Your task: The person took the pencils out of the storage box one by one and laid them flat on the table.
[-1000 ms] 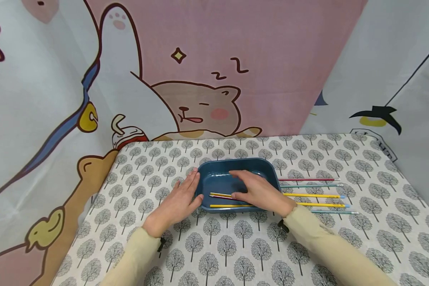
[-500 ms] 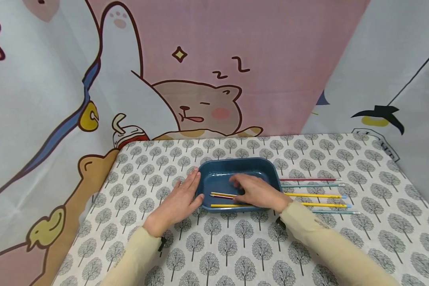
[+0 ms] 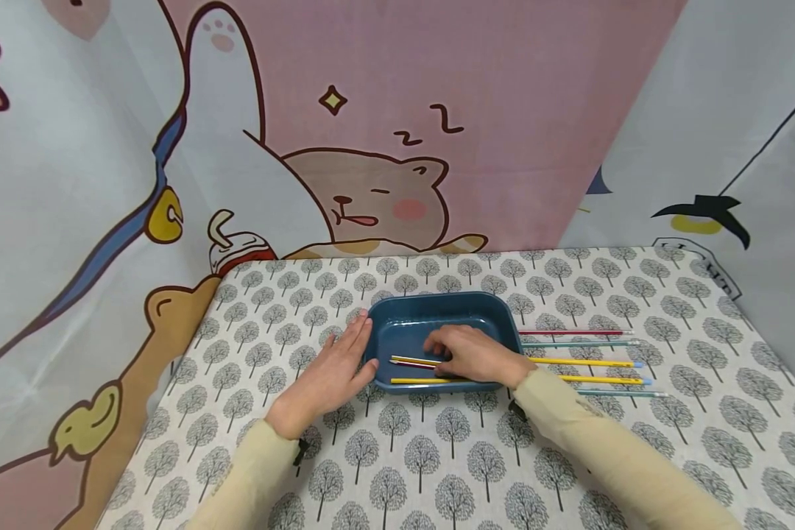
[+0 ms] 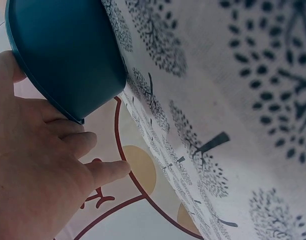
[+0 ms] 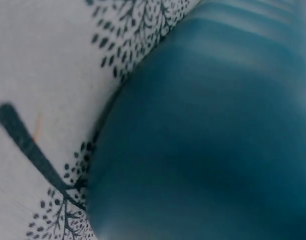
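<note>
A dark blue rectangular tray (image 3: 437, 300) sits on the tablecloth in the head view. My left hand (image 3: 327, 375) rests with straight fingers against its left end; in the left wrist view, those fingers (image 4: 110, 172) lie beside the tray's outer wall (image 4: 68, 55). Over the tray's right half, my right hand (image 3: 480, 357) reaches down inside with curled fingers. Its thumb lies by two thin pencils (image 3: 411, 361), one yellow-striped and one dark red. A yellow pencil (image 3: 417, 380) lies along the near wall. Whether the right fingers pinch a pencil is hidden; its wrist view shows only blue tray wall (image 5: 203, 140).
Right of the tray, several pencils lie roughly parallel: a red one (image 3: 573, 333), a teal one (image 3: 583, 344), two yellow ones (image 3: 586, 362) and another teal one (image 3: 623, 394). The tree-print cloth (image 3: 384, 471) covers the table. A cartoon-print curtain (image 3: 536, 132) hangs behind.
My right hand's fingers have curled down and inward toward the two thin pencils. The left hand, the tray and the pencils outside it have stayed in place.
</note>
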The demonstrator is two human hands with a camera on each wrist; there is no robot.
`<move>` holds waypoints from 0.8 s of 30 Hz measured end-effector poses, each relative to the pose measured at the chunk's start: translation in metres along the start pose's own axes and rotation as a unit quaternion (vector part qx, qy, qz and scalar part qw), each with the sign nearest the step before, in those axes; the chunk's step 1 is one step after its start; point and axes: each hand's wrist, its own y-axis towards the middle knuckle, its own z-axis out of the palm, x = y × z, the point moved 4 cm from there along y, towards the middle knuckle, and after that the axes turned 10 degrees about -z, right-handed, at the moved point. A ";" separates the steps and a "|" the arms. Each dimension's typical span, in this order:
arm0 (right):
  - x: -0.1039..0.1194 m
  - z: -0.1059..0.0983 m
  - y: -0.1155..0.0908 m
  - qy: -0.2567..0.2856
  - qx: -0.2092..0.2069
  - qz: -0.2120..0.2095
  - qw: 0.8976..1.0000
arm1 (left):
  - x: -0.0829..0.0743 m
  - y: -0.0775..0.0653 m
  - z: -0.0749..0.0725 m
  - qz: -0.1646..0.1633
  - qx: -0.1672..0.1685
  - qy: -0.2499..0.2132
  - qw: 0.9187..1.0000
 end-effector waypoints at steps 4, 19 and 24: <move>-0.001 0.001 0.001 -0.009 0.011 -0.007 1.000 | -0.001 0.001 0.000 0.001 0.000 -0.002 1.000; -0.001 0.000 0.003 -0.018 0.020 0.005 1.000 | 0.000 0.000 0.001 0.001 0.003 0.001 1.000; -0.002 0.001 0.002 -0.009 0.016 0.005 1.000 | 0.000 0.001 0.001 -0.001 0.004 -0.002 1.000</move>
